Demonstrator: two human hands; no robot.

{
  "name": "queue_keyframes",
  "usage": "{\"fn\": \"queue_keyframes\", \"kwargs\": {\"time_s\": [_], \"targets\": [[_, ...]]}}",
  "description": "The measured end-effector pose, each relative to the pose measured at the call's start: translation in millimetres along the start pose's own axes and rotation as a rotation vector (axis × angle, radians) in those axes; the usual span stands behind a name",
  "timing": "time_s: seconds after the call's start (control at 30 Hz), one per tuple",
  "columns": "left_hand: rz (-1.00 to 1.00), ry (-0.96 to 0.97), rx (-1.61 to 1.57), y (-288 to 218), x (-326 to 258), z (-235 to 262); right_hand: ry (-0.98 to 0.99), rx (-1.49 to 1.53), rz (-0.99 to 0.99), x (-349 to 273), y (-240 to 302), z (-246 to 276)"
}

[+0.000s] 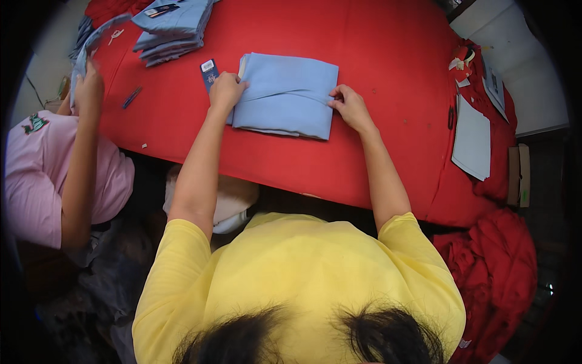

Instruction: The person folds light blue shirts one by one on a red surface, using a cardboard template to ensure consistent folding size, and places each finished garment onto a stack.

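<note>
Head view: a folded light-blue garment [288, 94] is lying flat on the red table [376, 79], roughly mid-table and near the front edge. The left hand [225, 91] is resting on the garment's left edge, fingers curled down onto the cloth — pressing, with nothing visibly gripped. The right hand [350, 106] is sitting at the right edge, fingertips pinching the fold there. A small dark-blue hang tag [209, 74] is lying on the table just beside the left hand. At upper left a stack of folded blue garments [173, 30] is sitting well apart from the one in hand. A co-worker in a pink shirt [36, 176] is standing at far left, their hand [90, 88] raised against another blue cloth. A pale sheet of card [471, 139] is lying at the table's right — beside a heap of red cloth [494, 267] lower down.
</note>
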State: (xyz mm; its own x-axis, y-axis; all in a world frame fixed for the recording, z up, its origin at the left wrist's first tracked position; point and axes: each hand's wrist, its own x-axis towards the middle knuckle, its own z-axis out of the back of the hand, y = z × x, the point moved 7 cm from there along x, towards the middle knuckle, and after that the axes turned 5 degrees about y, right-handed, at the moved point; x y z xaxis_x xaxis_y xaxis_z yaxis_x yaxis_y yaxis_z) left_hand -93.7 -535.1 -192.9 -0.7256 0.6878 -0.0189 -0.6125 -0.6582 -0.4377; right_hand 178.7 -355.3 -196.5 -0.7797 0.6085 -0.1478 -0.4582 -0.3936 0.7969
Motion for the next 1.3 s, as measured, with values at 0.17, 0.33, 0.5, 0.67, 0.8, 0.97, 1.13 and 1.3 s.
{"fn": "queue_keyframes", "kwargs": {"time_s": [0.17,0.33,0.5,0.67,0.8,0.97,1.13,1.3], "targets": [[0.117,0.048,0.01,-8.2,-28.3,5.4,-0.053,-0.228,0.228,-24.0,20.8,3.9],[0.063,-0.004,0.033,-15.1,-49.6,-4.9,-0.106,-0.175,0.337,-49.5,6.2,-1.7],[0.09,-0.043,-0.004,-16.1,-61.5,-1.5,-0.07,-0.276,0.312,-57.0,-4.9,-5.5],[0.132,-0.054,-0.002,-18.5,-60.6,-3.3,-0.351,-0.373,0.605,-86.5,29.0,15.3],[0.169,-0.045,-0.043,-14.6,-64.3,-15.8,-0.545,-0.385,0.628,-110.9,35.8,17.1],[0.081,-0.052,-0.076,-13.8,-85.8,-21.3,-0.073,-0.133,0.166,-134.1,17.9,15.9],[0.072,-0.094,-0.195,-13.2,-97.4,-20.8,-0.369,-0.207,0.291,-107.2,5.2,21.2],[0.1,-0.114,-0.365,-17.3,-113.5,-49.8,0.107,-0.49,0.012,-45.0,5.5,13.4]]}}
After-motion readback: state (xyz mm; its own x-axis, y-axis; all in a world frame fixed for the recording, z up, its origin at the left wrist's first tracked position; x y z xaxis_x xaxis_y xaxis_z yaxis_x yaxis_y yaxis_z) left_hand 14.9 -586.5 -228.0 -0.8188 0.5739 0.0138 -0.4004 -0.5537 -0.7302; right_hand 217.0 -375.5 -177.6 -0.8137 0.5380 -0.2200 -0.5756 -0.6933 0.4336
